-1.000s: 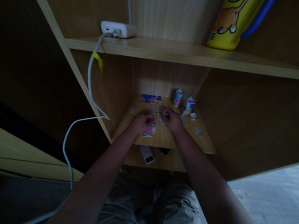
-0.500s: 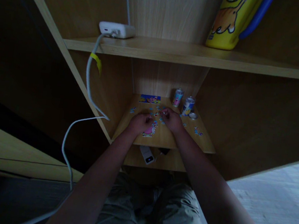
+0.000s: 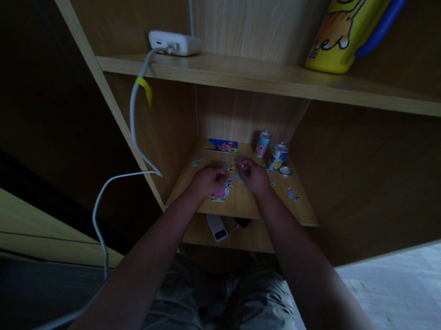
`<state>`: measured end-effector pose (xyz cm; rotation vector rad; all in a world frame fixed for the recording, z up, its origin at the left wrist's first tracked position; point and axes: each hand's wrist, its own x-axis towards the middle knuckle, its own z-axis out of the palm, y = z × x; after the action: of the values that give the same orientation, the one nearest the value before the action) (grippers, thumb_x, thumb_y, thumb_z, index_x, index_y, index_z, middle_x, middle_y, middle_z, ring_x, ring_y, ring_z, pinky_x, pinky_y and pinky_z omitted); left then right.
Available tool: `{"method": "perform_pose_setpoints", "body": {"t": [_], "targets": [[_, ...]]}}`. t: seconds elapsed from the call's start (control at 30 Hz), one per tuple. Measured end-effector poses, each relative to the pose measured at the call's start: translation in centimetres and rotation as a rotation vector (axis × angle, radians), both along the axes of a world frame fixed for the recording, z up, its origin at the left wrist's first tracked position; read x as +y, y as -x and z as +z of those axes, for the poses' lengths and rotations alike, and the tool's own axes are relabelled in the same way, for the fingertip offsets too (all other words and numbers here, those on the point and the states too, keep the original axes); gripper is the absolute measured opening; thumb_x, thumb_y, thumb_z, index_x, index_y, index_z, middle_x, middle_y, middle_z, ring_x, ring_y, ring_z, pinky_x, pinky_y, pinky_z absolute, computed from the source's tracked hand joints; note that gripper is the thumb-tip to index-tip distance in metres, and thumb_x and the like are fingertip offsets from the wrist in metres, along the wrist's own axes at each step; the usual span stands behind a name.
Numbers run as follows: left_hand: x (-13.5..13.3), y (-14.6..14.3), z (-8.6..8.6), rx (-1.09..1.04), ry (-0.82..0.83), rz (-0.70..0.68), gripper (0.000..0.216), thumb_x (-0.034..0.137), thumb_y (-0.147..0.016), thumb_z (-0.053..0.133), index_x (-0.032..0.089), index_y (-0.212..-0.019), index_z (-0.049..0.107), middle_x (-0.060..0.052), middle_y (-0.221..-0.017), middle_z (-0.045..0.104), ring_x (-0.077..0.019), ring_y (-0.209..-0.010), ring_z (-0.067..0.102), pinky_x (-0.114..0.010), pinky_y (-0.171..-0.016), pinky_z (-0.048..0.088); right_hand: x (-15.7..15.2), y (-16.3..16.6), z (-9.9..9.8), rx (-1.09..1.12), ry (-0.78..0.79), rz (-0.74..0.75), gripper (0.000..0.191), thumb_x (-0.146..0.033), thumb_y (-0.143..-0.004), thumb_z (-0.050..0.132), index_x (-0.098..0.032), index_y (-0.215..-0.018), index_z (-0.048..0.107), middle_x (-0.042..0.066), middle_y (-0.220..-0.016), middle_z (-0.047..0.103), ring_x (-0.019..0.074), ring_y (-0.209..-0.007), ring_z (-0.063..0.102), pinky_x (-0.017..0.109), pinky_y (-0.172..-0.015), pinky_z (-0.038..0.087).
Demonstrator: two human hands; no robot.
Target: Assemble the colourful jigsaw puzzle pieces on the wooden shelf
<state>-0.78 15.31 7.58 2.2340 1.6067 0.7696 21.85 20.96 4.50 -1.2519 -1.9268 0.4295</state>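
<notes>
Both of my hands rest on a low wooden shelf [image 3: 239,205] among small coloured puzzle pieces [image 3: 231,167]. My left hand [image 3: 207,179] is curled with the fingers closed, lying over a joined pink and blue patch of puzzle [image 3: 220,193]. My right hand [image 3: 255,175] is closed in a pinch on a small puzzle piece near the loose pieces in the middle. A printed picture card [image 3: 222,145] lies flat at the back of the shelf. More loose pieces lie at the right [image 3: 292,194] and left [image 3: 196,161].
Two small printed tins [image 3: 263,143] [image 3: 278,155] and a round lid [image 3: 285,170] stand at the back right. A white charger [image 3: 174,43] with a hanging cable [image 3: 129,121] and a yellow cartoon object [image 3: 343,30] sit on the upper shelf. A power bank [image 3: 217,228] lies below.
Hardly anything differs: both hands stay in the same spot over the pieces, with only slight finger movement and a small shift of the camera.
</notes>
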Motion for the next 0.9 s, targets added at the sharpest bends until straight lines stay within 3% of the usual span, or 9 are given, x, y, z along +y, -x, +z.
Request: {"method": "perform_pose_setpoints", "body": {"t": [0.9], "targets": [[0.21, 0.13, -0.28, 0.016, -0.012, -0.007, 0.022, 0.034, -0.101, 0.062, 0.023, -0.093, 0.078, -0.004, -0.083, 0.079, -0.0198, -0.073, 0.068, -0.031, -0.067, 0.041, -0.43, 0.10, 0.46, -0.070, 0.030, -0.007, 0.014, -0.036, -0.103, 0.068, -0.025, -0.107, 0.077, 0.001, -0.089, 0.079, 0.0190, -0.080, 0.072, 0.029, -0.074, 0.050]]}}
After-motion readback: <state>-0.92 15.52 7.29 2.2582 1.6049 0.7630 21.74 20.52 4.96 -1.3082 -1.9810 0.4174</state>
